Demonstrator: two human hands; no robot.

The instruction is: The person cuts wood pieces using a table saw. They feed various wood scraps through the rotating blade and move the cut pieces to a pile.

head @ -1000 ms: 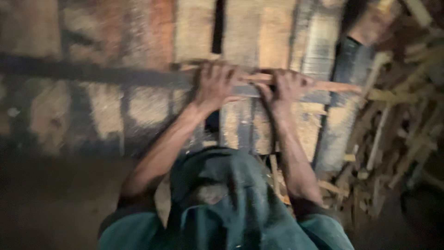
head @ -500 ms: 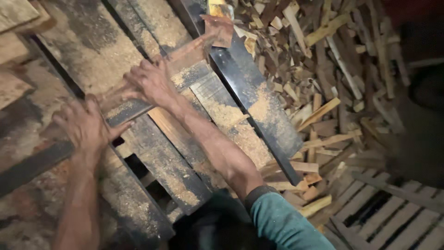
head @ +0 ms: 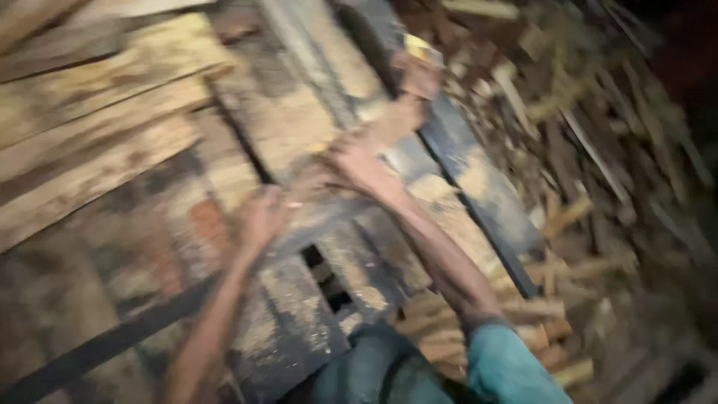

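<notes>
Head view, blurred by motion, looked down on a wide platform of dusty planks (head: 112, 142), the largest thing in sight, filling the left and middle of the picture. To the right of the platform lay a big heap of split wood scraps (head: 591, 150), reaching from the top edge down to the lower right. A dark rail (head: 479, 202) ran along the platform's right edge, between the planks and the heap. On top of the platform, near its middle, lay a narrow wooden strip (head: 374, 138); its long axis ran on a slant, the far end pointing up and right toward the heap, the near end down and left toward the person. The right hand (head: 359, 168) was closed over the strip partway along it, the arm ending in a teal sleeve (head: 508, 366). The left hand (head: 262, 217) gripped at the strip's lower end, fingers curled, though the blur hid just how tightly.
</notes>
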